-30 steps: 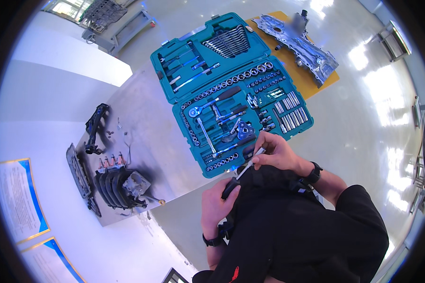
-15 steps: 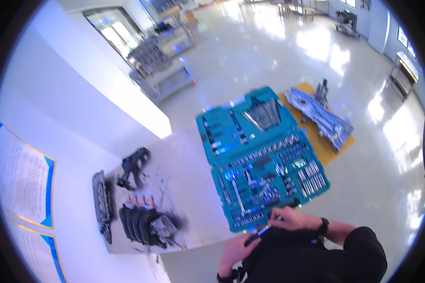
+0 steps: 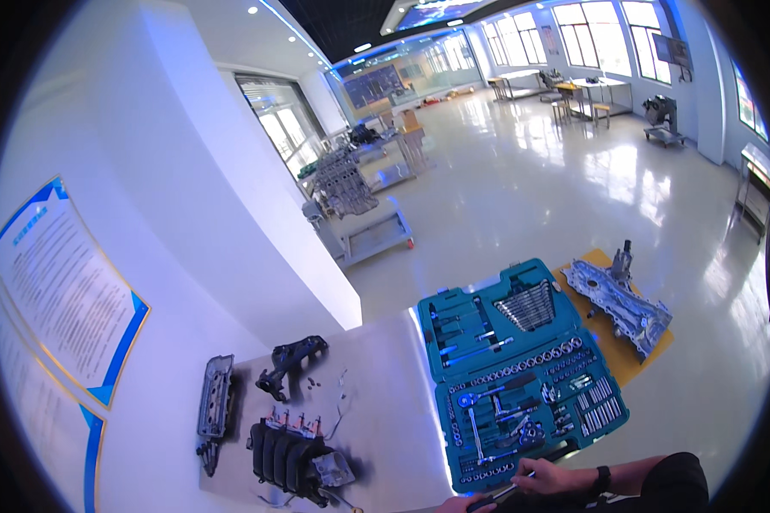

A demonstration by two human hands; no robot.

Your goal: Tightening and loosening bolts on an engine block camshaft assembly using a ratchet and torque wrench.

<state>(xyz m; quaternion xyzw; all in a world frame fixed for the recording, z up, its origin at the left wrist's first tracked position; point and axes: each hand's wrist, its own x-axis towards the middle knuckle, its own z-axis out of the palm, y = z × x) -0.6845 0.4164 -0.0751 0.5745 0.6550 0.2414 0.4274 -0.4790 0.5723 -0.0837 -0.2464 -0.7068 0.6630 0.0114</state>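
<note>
At the lower edge, my right hand (image 3: pixel 541 477) is closed, fingers curled around the upper end of a slim tool (image 3: pixel 503 494) with a dark handle and a shiny metal part. My left hand (image 3: pixel 455 506), largely cut off by the frame's edge, grips the tool's dark end. The exact kind of tool is too small to make out. Just beyond my hands lies an open teal tool case (image 3: pixel 522 352). Its lid holds a fan of wrenches (image 3: pixel 524 306) and several long-handled tools. Sockets, a ratchet (image 3: pixel 472 419) and rows of bits (image 3: pixel 600 407) fill the nearer half.
Left of the case, the grey table (image 3: pixel 385 385) carries a black intake manifold (image 3: pixel 282 457), a black bracket (image 3: pixel 293 363) and a long grey cover (image 3: pixel 216 398). A silver metal casting (image 3: pixel 620 303) rests on a yellow board (image 3: pixel 595 261) at right. A white pillar (image 3: pixel 222 162) rises behind the table.
The view has tilted upward, so the case, table and hands appear lower, and more of the room shows. Both hands still hold the slim tool.
</note>
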